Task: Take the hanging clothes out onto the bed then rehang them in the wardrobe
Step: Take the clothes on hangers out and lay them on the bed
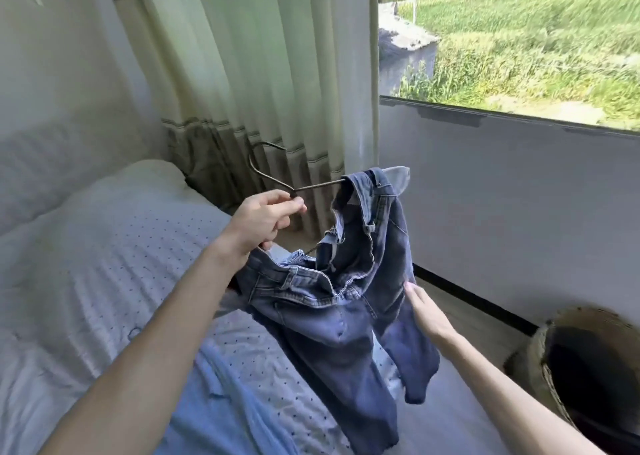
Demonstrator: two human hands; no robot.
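Note:
A pair of dark blue jeans (341,316) hangs from a thin metal hanger (277,177) above the bed's edge. My left hand (263,220) grips the hanger just below its hook, fingers curled round the wire. The jeans' waistband is draped over the hanger's far arm and sags open below. My right hand (427,312) reaches in from the right with straight fingers and touches the side of the jeans. The legs dangle down over the bed (104,281).
A light blue garment (221,395) lies on the dotted white bedspread. A pillow (138,184) sits at the bed's head. Curtains (259,91) hang behind, beside a window with a low grey wall (519,195). A woven basket (588,368) stands on the floor at the right.

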